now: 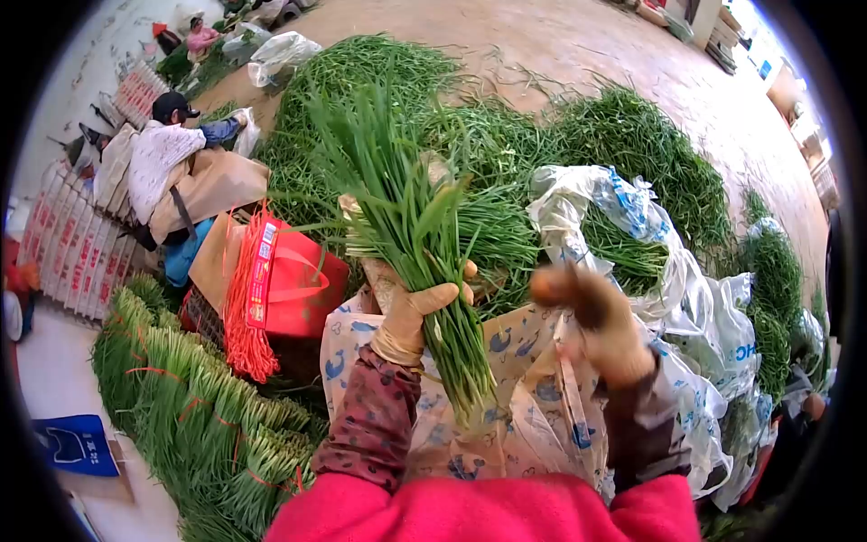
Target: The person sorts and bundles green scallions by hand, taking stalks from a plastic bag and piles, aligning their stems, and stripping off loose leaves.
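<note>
My left hand (420, 312), in a pale glove with a band at the wrist, is wrapped round a bunch of long green stalks (411, 212). The bunch stands tilted, leaves fanned out at the top and stem ends pointing down over my patterned apron (524, 379). To the right of the bunch, my right hand (601, 316), also gloved, is smeared by motion and touches no stalks that I can make out; its fingers are blurred. More cut stalks (501, 230) lie just beyond the bunch.
Tied bundles (194, 406) with red bands are stacked at left, beside red ties (248, 316) and a red bag (302, 275). A seated person (172, 172) works at upper left. Loose greens (632, 144) are heaped ahead; plastic bags (686, 298) lie at right.
</note>
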`<act>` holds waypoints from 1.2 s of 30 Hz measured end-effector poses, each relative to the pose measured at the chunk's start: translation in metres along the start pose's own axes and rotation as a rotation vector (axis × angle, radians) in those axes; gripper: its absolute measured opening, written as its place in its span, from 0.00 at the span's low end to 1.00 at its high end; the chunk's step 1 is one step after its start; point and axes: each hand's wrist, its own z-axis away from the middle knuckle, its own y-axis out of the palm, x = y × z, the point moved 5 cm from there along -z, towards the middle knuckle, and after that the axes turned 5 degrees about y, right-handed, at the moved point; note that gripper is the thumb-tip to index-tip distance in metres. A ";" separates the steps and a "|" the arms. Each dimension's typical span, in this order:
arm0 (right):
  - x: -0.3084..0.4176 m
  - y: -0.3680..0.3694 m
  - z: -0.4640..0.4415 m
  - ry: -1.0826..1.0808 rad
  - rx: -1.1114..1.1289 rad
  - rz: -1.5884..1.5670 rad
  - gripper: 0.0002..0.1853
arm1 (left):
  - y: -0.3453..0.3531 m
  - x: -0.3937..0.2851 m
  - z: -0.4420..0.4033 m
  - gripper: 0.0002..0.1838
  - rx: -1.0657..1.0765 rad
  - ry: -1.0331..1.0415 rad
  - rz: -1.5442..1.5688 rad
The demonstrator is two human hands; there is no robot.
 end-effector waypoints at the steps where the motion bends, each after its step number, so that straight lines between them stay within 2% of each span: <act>1: -0.004 -0.003 -0.015 0.178 -0.051 0.078 0.50 | 0.000 -0.007 -0.001 0.25 -0.012 0.046 -0.122; 2: -0.008 -0.004 -0.032 0.352 -0.107 0.157 0.51 | -0.007 -0.010 -0.005 0.26 0.035 0.017 -0.230; 3: -0.012 0.001 -0.052 0.301 -0.002 0.259 0.53 | -0.008 -0.012 -0.010 0.26 0.042 0.016 -0.227; 5: -0.008 0.019 -0.092 0.230 0.040 0.197 0.58 | -0.006 -0.021 -0.019 0.23 0.098 0.216 -0.446; 6: -0.001 0.030 -0.113 0.164 0.070 0.200 0.60 | -0.004 -0.027 -0.023 0.22 0.016 0.299 -0.563; 7: 0.004 0.037 -0.126 0.259 -0.012 0.294 0.51 | -0.009 -0.031 -0.032 0.27 0.022 0.377 -0.721; 8: 0.010 0.044 -0.137 0.361 -0.087 0.379 0.43 | -0.011 -0.035 -0.039 0.27 0.106 0.477 -0.958; 9: 0.010 0.051 -0.149 0.394 -0.129 0.340 0.36 | -0.025 -0.033 -0.043 0.27 0.084 0.458 -0.954; 10: -0.002 0.059 -0.160 0.403 -0.120 0.333 0.36 | -0.040 -0.032 -0.047 0.26 0.062 0.438 -0.950; 11: -0.009 0.064 -0.172 0.215 -0.165 0.433 0.34 | -0.054 -0.030 -0.051 0.25 0.040 0.419 -0.946; 12: -0.010 0.069 -0.180 0.024 -0.208 0.529 0.31 | -0.047 -0.035 -0.055 0.23 0.079 0.323 -0.311; 13: -0.020 0.071 -0.182 0.029 -0.196 0.522 0.31 | -0.045 -0.036 -0.058 0.21 0.108 0.217 0.322; 14: -0.036 0.072 -0.183 0.134 -0.154 0.522 0.30 | -0.054 -0.030 -0.059 0.21 0.186 0.151 0.460; 15: -0.052 0.075 -0.181 0.243 -0.112 0.522 0.29 | -0.080 -0.016 -0.060 0.21 0.168 0.149 0.461; 16: -0.067 0.078 -0.180 0.100 -0.116 0.325 0.30 | -0.114 0.005 -0.062 0.20 0.102 0.158 0.363; 17: -0.105 0.075 -0.185 0.111 -0.109 0.320 0.30 | -0.126 0.012 -0.062 0.20 0.026 0.177 0.232; 18: -0.112 0.087 -0.196 0.100 0.054 0.160 0.30 | -0.136 0.018 -0.060 0.20 -0.052 0.184 0.096; 19: -0.119 0.080 -0.191 0.178 0.036 0.236 0.31 | -0.146 0.024 -0.059 0.20 -0.130 0.181 -0.037; 20: -0.126 0.073 -0.184 0.259 0.024 0.314 0.31 | -0.150 0.033 -0.053 0.19 -0.098 0.107 0.358; 21: -0.112 0.070 -0.179 0.339 0.019 0.390 0.32 | -0.149 0.035 -0.049 0.19 -0.086 0.072 0.561; 22: -0.107 0.071 -0.187 0.105 0.051 0.598 0.34 | -0.143 0.034 -0.045 0.19 -0.082 0.032 0.765; 23: -0.101 0.074 -0.193 -0.139 0.083 0.798 0.36 | -0.139 0.028 -0.044 0.20 -0.083 0.053 0.627; 25: -0.080 0.086 -0.195 -0.391 0.119 0.990 0.39 | -0.143 0.024 -0.046 0.22 -0.097 0.148 0.286; 27: -0.059 0.088 -0.203 -0.075 0.186 0.807 0.38 | -0.151 0.024 -0.048 0.24 -0.178 0.271 -0.137; 28: -0.068 0.089 -0.204 -0.025 0.150 0.737 0.34 | -0.144 0.024 -0.055 0.23 -0.116 0.242 0.007; 29: -0.077 0.089 -0.205 0.023 0.111 0.664 0.31 | -0.134 0.016 -0.052 0.31 0.034 0.271 -0.506; 30: -0.085 0.090 -0.206 0.067 0.070 0.589 0.28 | -0.112 0.000 -0.049 0.40 0.129 0.396 -1.331; 31: -0.092 0.090 -0.209 0.201 0.004 0.571 0.24 | -0.091 -0.016 -0.044 0.49 0.178 0.584 -1.800; 33: -0.081 0.079 -0.213 0.144 -0.128 0.349 0.20 | -0.087 -0.037 -0.031 0.51 -0.120 0.664 -1.233; 34: -0.069 0.076 -0.210 -0.002 -0.196 0.282 0.18 | -0.078 -0.048 -0.017 0.49 -0.180 0.681 -1.333; 35: -0.063 0.076 -0.209 0.017 -0.136 0.297 0.19 | -0.068 -0.058 -0.003 0.48 -0.243 0.692 -1.432; 36: -0.071 0.077 -0.204 -0.034 -0.141 0.086 0.21 | -0.061 -0.067 0.007 0.43 -0.309 0.596 -1.492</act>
